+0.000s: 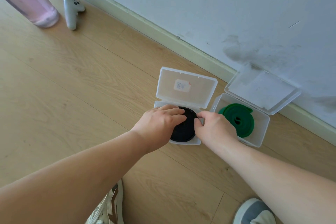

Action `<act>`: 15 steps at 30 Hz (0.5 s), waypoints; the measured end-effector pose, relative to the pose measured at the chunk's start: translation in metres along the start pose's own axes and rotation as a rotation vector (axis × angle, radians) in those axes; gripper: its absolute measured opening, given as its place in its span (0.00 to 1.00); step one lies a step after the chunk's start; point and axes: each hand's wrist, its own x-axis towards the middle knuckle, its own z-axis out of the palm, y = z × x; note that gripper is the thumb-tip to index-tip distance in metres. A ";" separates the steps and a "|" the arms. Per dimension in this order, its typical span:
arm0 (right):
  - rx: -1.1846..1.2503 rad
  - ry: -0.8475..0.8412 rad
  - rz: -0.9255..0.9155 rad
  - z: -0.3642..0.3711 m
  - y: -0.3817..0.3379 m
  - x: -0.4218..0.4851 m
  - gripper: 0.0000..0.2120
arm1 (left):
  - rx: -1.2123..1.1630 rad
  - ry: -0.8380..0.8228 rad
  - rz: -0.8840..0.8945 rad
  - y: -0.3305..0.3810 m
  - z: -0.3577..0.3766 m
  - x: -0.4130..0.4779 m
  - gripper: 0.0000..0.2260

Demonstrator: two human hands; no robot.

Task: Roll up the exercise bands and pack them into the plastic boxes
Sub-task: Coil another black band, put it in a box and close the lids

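Head view | black band [183, 129] coiled flat in left box [185, 142] | left hand [160, 120] pressing, right hand [212, 127] pinching its right edge | both directly above | green band [238, 120] boxed right

Bright soft daylight, faint shadows, wide-angle edge distortion, slight softness.

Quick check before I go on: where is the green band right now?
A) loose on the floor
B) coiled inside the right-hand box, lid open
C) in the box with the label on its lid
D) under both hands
B: the green band lies coiled in the right-hand box, whose lid stands open, while both hands work on the black band.
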 end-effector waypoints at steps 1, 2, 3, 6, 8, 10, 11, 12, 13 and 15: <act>0.004 0.005 0.009 -0.001 -0.001 0.000 0.11 | -0.007 0.011 -0.007 0.001 -0.001 0.000 0.22; 0.009 0.017 0.013 -0.001 -0.001 0.001 0.11 | -0.015 0.018 -0.016 0.002 -0.003 0.000 0.20; 0.011 0.029 0.016 -0.003 -0.001 0.000 0.10 | -0.021 0.022 -0.025 0.002 -0.004 0.000 0.19; 0.023 0.065 -0.001 -0.007 0.002 0.000 0.10 | -0.021 0.035 -0.061 -0.001 -0.006 -0.002 0.17; 0.042 0.081 -0.019 -0.010 0.005 0.000 0.10 | -0.020 0.026 -0.108 -0.002 -0.009 -0.002 0.15; 0.073 0.120 -0.030 -0.013 0.008 0.001 0.08 | -0.048 0.029 -0.169 -0.001 -0.013 -0.001 0.11; 0.097 0.158 -0.035 -0.014 0.009 0.004 0.06 | -0.077 0.048 -0.213 -0.001 -0.017 0.001 0.09; 0.132 0.205 -0.037 -0.017 0.010 0.006 0.04 | -0.103 0.075 -0.264 -0.001 -0.021 0.003 0.08; 0.167 0.269 -0.042 -0.018 0.010 0.009 0.06 | -0.115 0.104 -0.316 -0.002 -0.027 0.006 0.07; 0.171 0.407 -0.110 -0.022 0.008 0.012 0.16 | -0.099 0.153 -0.409 -0.004 -0.039 0.015 0.08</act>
